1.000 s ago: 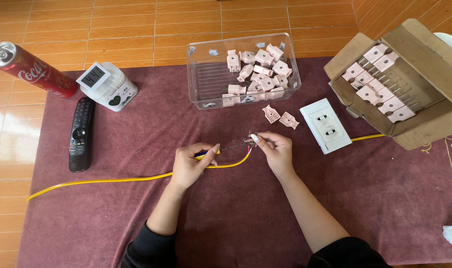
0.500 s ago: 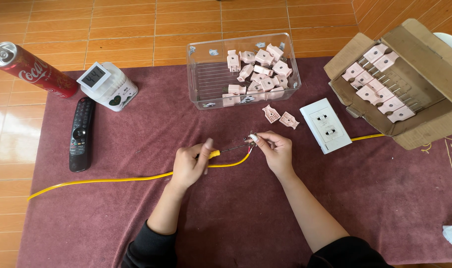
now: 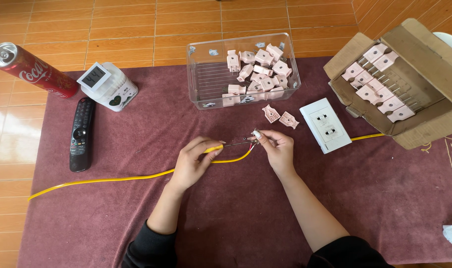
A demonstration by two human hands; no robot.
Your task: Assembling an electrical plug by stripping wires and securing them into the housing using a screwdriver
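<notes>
Below, maroon cloth [image 3: 245,218] (wrinkled), tiled floor [image 3: 87,25]

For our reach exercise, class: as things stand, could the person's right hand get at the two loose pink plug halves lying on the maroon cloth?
Probably yes. The right hand sits just below the two loose pink plug halves, with only bare maroon cloth between. But its fingers pinch the bared wire ends of the yellow cable, so it would have to let go first.

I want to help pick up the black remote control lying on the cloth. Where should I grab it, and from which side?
Grip the black remote control around its middle, fingers on the two long edges, coming down from above. It lies flat and narrow on the maroon cloth, its length running away from the person. The space at its left edge is open; the white clock and red can sit close by its far end, so avoid that end.
</notes>
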